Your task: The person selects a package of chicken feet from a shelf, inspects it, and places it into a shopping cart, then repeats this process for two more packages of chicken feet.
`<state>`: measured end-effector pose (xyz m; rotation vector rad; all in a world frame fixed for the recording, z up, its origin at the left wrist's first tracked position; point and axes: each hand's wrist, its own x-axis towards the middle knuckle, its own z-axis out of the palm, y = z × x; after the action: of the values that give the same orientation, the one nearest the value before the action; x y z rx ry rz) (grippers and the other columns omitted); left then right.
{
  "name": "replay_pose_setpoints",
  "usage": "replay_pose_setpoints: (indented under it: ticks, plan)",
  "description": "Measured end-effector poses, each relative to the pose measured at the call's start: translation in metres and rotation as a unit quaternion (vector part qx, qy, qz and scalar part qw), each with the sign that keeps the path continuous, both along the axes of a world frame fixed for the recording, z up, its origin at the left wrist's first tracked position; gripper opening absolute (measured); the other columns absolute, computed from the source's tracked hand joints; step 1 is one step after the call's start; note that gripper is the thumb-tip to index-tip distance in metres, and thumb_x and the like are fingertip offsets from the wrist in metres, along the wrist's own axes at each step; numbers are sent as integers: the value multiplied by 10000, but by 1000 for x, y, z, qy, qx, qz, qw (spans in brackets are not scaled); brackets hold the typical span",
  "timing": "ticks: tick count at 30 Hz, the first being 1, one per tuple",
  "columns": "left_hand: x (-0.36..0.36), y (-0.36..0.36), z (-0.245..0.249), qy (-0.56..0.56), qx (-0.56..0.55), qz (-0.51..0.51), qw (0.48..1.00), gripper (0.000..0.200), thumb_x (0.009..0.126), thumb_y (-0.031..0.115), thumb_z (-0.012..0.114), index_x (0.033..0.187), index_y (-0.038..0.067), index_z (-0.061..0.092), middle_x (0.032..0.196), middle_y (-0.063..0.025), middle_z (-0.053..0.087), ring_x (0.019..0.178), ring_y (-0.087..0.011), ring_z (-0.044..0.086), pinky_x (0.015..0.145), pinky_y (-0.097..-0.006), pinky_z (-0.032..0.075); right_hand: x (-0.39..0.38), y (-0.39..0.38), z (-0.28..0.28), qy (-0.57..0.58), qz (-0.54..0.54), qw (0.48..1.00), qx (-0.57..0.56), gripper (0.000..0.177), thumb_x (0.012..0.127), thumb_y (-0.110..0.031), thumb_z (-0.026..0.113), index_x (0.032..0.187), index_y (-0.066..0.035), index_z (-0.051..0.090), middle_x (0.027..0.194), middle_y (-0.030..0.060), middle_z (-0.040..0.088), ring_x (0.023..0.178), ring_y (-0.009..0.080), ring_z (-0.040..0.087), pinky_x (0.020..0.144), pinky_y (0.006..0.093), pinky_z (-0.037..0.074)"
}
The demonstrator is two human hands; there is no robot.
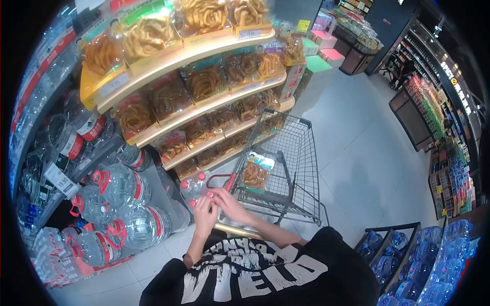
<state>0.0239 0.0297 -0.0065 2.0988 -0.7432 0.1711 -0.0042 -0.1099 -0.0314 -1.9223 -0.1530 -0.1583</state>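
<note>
In front of my body, a pack of clear plastic bottles (191, 186) with pinkish-red caps hangs beside the rear of the shopping cart (301, 168). My left hand (205, 214) is closed at the near edge of the pack. Against it, my right hand (228, 203) curls its fingers around the same spot, where one red cap shows at the fingertips. What exactly the fingers grip is partly hidden. Inside the wire cart lies a clear packet of brown twisted snacks (255, 173). A gold-coloured bar (239, 230) passes under my right forearm.
Curved shelves (204, 97) of packaged twisted snacks rise ahead. Large water jugs (138, 224) with red handles stand on the left, below a price tag (62, 179). Racks of blue bottles (426, 255) are at lower right. Tiled floor (352, 132) runs along the cart's right side.
</note>
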Motion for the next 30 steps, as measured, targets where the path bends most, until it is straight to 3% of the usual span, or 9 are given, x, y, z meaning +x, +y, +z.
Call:
replay_pose_setpoints:
  ticks: [2, 3, 10, 14, 17, 19, 21, 25, 30]
  plan:
    - [-2, 16, -4, -12, -27, 71, 997, 58, 777, 44, 543, 820, 15, 569, 781, -131, 583, 746, -315, 553, 652, -385, 441, -31, 17, -16, -34, 83, 989, -116, 510, 923, -251, 467, 1339, 6, 320, 1350, 184, 369, 1274, 312, 333, 1066, 395, 251]
    - [-6, 26, -5, 27, -43, 122, 991, 60, 802, 52, 529, 817, 11, 570, 766, -133, 585, 726, -301, 557, 640, -376, 439, -30, 18, -41, -3, 53, 998, -16, 525, 909, -270, 486, 1347, -23, 332, 1359, 185, 366, 1279, 313, 325, 1077, 411, 227]
    - [-22, 92, -35, 190, -91, 203, 956, 183, 899, 114, 443, 854, 4, 582, 716, -134, 604, 650, -264, 586, 606, -359, 439, -34, 20, 12, 33, 27, 978, -206, 440, 892, -306, 509, 1271, -90, 449, 1236, 135, 485, 1166, 302, 417, 965, 422, 311]
    - [5, 106, -35, 194, -90, 188, 959, 196, 904, 131, 438, 871, 5, 584, 724, -136, 611, 669, -284, 604, 608, -378, 447, -21, 49, 23, 17, 14, 973, -229, 395, 886, -353, 522, 1171, -80, 525, 1136, 120, 550, 1099, 280, 459, 931, 401, 323]
    - [42, 116, -28, 134, -85, 173, 972, 191, 908, 116, 440, 885, -12, 580, 662, -109, 600, 637, -219, 607, 618, -319, 463, -8, 76, 15, -2, 39, 977, -210, 326, 870, -342, 545, 1055, -80, 604, 1019, 115, 613, 997, 254, 545, 876, 383, 357]
    - [70, 123, -4, 129, -104, 157, 974, 196, 916, 150, 433, 890, 19, 577, 734, -142, 612, 704, -321, 609, 641, -399, 459, -4, 82, 8, 61, 88, 937, -331, 242, 850, -301, 566, 917, -86, 655, 818, 95, 647, 809, 255, 604, 782, 373, 395]
    - [102, 133, 21, 96, -134, 151, 975, 193, 918, 147, 433, 891, 19, 575, 728, -137, 609, 696, -310, 609, 633, -391, 460, -1, 82, -2, 37, 30, 968, -248, 196, 829, -252, 568, 792, -85, 665, 664, 75, 625, 662, 266, 598, 700, 373, 409]
    - [156, 151, 75, 13, -214, 131, 968, 160, 912, 115, 449, 883, 19, 573, 694, -115, 595, 662, -267, 609, 592, -351, 461, 6, 86, 8, 17, 28, 952, -304, 184, 820, -219, 553, 765, -76, 654, 653, 85, 622, 638, 264, 594, 666, 371, 417]
    - [214, 167, 145, -113, -247, 95, 958, 104, 876, 73, 489, 856, 18, 574, 666, -89, 582, 609, -230, 584, 541, -317, 442, 8, 89, 10, 67, 24, 962, -265, 183, 800, -178, 547, 690, -46, 607, 600, 115, 587, 597, 300, 571, 654, 379, 411]
